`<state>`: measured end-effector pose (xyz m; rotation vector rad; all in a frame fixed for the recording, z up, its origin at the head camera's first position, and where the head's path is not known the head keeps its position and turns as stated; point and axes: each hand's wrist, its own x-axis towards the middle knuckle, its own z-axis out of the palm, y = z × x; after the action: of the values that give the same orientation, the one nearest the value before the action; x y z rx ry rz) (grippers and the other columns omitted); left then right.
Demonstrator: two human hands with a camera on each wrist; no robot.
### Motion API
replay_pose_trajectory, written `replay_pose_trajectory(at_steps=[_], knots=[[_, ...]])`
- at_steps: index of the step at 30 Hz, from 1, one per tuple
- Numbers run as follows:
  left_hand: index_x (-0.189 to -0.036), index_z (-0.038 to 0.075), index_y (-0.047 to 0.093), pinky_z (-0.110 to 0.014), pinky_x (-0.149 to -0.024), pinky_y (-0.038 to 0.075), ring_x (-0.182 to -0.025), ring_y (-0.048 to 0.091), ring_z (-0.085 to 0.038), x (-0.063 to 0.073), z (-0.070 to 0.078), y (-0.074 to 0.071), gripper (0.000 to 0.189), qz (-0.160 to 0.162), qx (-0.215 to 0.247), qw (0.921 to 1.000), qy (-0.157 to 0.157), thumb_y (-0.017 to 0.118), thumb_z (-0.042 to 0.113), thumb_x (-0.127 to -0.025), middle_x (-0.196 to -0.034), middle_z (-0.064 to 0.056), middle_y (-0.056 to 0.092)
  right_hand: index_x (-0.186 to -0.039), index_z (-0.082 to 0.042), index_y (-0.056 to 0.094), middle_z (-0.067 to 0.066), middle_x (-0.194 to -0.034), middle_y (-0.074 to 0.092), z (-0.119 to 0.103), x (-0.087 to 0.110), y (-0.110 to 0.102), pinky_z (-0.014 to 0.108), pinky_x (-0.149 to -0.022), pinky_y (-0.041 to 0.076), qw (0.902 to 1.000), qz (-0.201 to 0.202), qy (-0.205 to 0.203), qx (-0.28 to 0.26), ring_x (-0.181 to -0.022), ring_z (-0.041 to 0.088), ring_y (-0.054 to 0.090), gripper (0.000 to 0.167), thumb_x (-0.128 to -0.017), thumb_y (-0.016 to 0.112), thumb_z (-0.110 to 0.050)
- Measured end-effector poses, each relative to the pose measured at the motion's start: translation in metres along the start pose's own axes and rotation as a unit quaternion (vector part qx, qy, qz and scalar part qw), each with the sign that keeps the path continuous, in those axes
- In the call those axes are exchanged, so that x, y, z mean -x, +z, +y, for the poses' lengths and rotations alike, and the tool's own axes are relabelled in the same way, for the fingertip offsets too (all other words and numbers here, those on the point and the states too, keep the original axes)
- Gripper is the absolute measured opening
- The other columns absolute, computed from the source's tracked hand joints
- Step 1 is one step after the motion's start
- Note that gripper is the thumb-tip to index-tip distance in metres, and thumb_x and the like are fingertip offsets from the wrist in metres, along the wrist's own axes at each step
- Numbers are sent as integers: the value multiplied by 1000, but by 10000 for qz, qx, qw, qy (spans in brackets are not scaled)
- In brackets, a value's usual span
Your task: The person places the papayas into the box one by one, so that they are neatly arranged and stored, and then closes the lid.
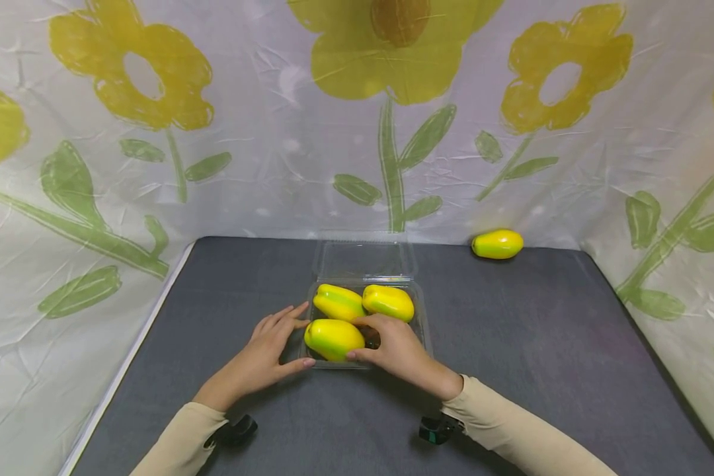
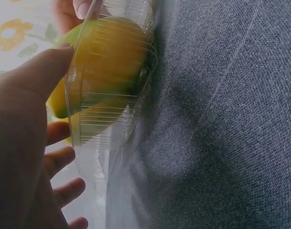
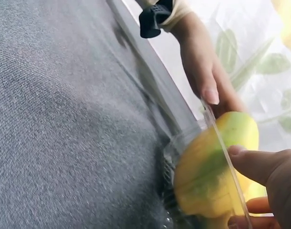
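Note:
A clear plastic clamshell box (image 1: 419, 344) lies with its lid (image 1: 365, 259) folded back. Inside are three glossy yellow-green fruits shaped like mangoes: one at the back left (image 1: 338, 303), one at the back right (image 1: 389, 303), and one in front (image 1: 334, 340). My right hand (image 1: 400, 348) holds the right end of the front fruit between thumb and fingers, its fingers reaching inside the box. At the box's left side my left hand (image 1: 266, 350) has its fingers spread, with the thumb touching the rim near the front fruit (image 2: 114, 59).
Another yellow-green fruit (image 1: 497, 244) lies at the back right of the dark grey cloth-covered table (image 1: 512, 344). A flower-printed sheet (image 1: 262, 132) rises behind the table and along both sides. Each wrist carries a small black camera, such as the left one (image 1: 238, 431).

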<state>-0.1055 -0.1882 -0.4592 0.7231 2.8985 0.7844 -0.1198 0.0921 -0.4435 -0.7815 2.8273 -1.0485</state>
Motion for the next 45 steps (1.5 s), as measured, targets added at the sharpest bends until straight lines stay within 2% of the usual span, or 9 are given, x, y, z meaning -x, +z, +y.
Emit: replay_pose_trajectory(at_steps=[7,12,18,22,34,45], knots=[[-149,18,41,-67,-118,14,-151,24,-37,-1,-1,1,80,27,-2,10000,12,67,59,-87,-164,4,26,-126,-12,67,4,-118,72,3,2,-14,34,-81,58,9999,114,51,-84,-95,19,71,53,-80,82,-34],[-148,18,42,-67,-118,14,-152,24,-36,0,-1,1,79,14,17,10000,29,65,62,-86,-165,4,25,-123,-9,69,6,-114,73,8,2,-27,37,-85,59,9988,435,43,-213,-96,21,71,47,-82,81,-28],[-147,17,43,-66,-118,14,-152,23,-36,0,-1,1,77,20,3,10000,-16,68,58,-86,-165,4,23,-116,-8,71,6,-109,74,16,1,-42,33,-81,61,9958,850,-182,-285,-89,19,73,39,-82,81,-25],[-147,18,43,-66,-118,14,-152,24,-36,0,-1,1,77,26,11,10000,-24,68,57,-86,-165,4,23,-115,-8,72,7,-109,74,23,0,-51,34,-80,61,9940,1042,-224,-262,-88,20,73,37,-82,81,-22],[-146,18,44,-66,-118,14,-152,23,-35,0,0,1,75,11,22,10000,19,68,57,-87,-166,3,22,-117,-5,71,9,-106,75,52,-3,-75,41,-79,60,9921,1220,-280,-40,-87,24,73,38,-84,79,-22],[-147,17,44,-65,-118,14,-152,23,-36,-1,-2,2,77,2,9,10000,81,65,61,-87,-166,2,23,-119,-5,70,14,-109,72,78,-9,-99,45,-88,58,9897,1398,28,300,-98,30,70,40,-83,80,-20]])
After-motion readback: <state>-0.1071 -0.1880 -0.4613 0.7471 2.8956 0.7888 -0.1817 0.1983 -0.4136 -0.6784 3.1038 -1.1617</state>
